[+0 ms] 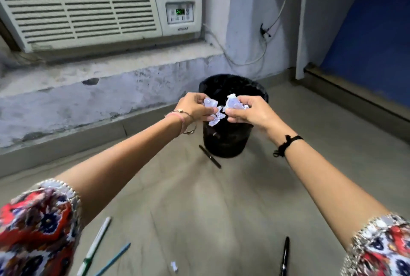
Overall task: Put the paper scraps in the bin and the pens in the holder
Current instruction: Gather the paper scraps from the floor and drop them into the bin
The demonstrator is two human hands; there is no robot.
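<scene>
Both hands are stretched out over the round black plastic bin [226, 142], which stands on the floor at twelve o'clock from the person. The left hand [195, 107] pinches a crumpled white paper scrap [211, 109] between thumb and fingertips; the right hand [246, 110] is clenched on a second crumpled white wad [234, 102]. The two wads touch or nearly touch between the hands, and whether they are one torn sheet I cannot tell. Both lie directly above the bin's open mouth, so the coming move seems to be only a loosening of the fingers, the paper falling straight down.

A thin black pen [209, 156] lies just beside the bin's base at seven o'clock, its long axis running from ten to four. A small white scrap [174, 267] lies on the floor at six o'clock, nearer the left arm. No holder is in view.
</scene>
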